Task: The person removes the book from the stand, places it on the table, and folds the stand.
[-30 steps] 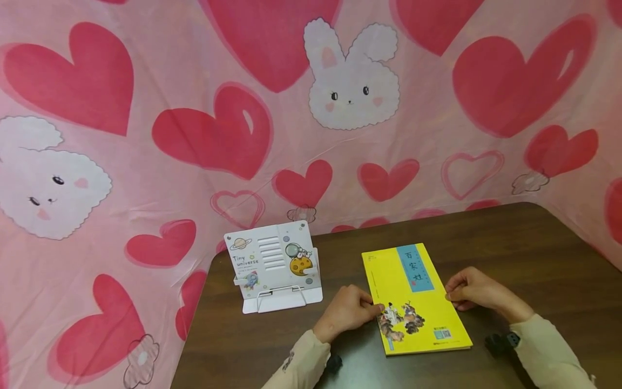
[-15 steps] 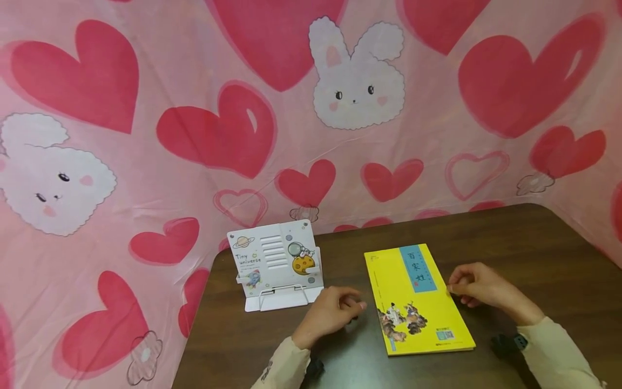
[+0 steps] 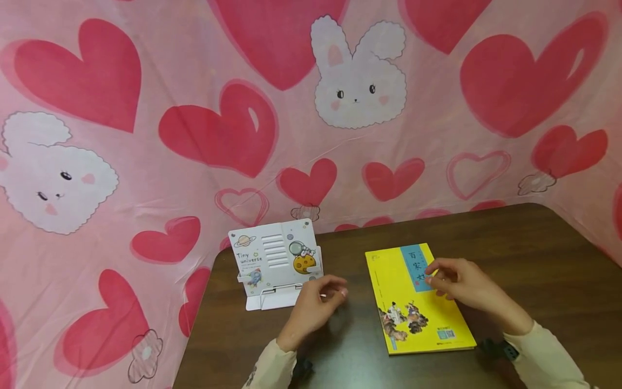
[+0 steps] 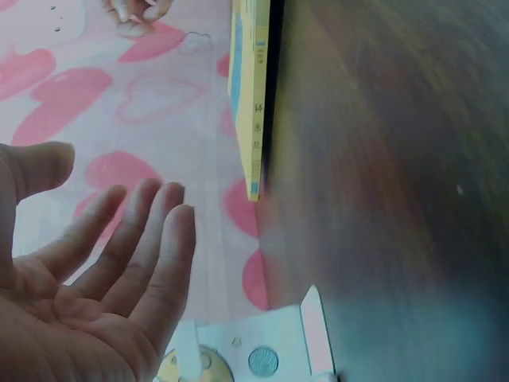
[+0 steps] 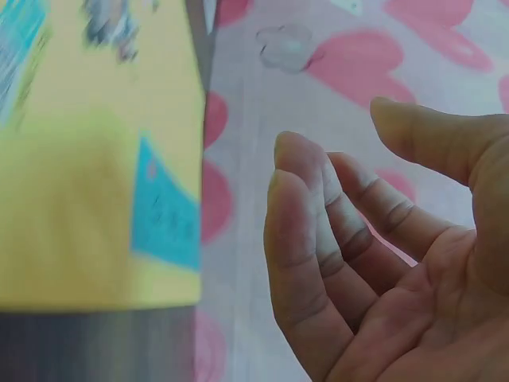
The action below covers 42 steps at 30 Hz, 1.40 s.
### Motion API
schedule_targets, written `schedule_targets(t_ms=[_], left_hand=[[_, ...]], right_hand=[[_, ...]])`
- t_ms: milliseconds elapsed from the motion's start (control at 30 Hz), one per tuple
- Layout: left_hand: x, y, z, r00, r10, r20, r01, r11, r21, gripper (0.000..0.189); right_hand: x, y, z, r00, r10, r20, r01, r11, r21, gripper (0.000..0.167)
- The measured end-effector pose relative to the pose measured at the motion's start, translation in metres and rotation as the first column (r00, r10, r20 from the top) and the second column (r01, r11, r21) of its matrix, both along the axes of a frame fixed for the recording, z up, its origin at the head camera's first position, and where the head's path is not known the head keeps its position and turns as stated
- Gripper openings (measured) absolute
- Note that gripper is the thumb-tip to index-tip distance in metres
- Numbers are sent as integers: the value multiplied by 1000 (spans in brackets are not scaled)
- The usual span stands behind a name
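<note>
A yellow book point(image 3: 410, 310) with a blue title panel lies flat on the brown table. My left hand point(image 3: 313, 308) is off the book to its left, in front of the white bookstand point(image 3: 272, 265). In the left wrist view the fingers of that hand point(image 4: 119, 270) are spread loosely with nothing in them; the book's spine point(image 4: 258, 119) shows beyond. My right hand point(image 3: 466, 286) hovers over the right edge of the book, and it too holds nothing. The right wrist view shows its fingers point(image 5: 290, 231) gently bent, apart from the book's cover point(image 5: 95, 199).
The bookstand, printed with planets and an astronaut, stands tilted back at the table's left, a wire bracket point(image 3: 284, 292) at its front. Behind the table point(image 3: 515, 243) hangs a pink cloth point(image 3: 427, 102) with hearts and rabbits.
My left hand has let go of the book's left edge and moved left toward the bookstand. My right hand has left the right edge and risen over the cover. The book lies still.
</note>
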State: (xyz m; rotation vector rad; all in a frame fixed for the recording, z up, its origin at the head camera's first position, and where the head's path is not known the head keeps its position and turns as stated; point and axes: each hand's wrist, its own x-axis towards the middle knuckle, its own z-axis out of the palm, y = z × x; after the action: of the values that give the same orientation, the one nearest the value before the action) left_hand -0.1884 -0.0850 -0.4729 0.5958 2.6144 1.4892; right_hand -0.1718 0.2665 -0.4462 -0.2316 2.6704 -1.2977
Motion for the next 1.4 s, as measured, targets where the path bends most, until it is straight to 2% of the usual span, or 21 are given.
schedule_targets(t_ms=[267,467,700,833,1100,1400], left_hand=[[2,-22,5,993,116,-11,-114,988,103,18],[3,-42,8,978,209,-16,-205,971,122,21],[3,-66,11,956,293,-34,-283,944,167,20],[3,-80,11,937,343,-61,-329,929,171,20],[-4,-107,12,884,454,-112,-429,882,194,18],[-14,-138,10,836,545,-60,-517,820,246,19]], right_hand=[[-3,-34,13,992,75,-102,-79,996,-37,27],[-9,-57,16,987,108,-118,-116,991,-64,24],[-19,-89,15,984,128,-124,-143,983,-115,23],[-25,-105,12,983,141,-119,-157,979,-133,22],[-39,-137,3,989,129,-69,-139,976,-168,20],[-55,-172,-8,994,91,-52,-100,973,-207,19]])
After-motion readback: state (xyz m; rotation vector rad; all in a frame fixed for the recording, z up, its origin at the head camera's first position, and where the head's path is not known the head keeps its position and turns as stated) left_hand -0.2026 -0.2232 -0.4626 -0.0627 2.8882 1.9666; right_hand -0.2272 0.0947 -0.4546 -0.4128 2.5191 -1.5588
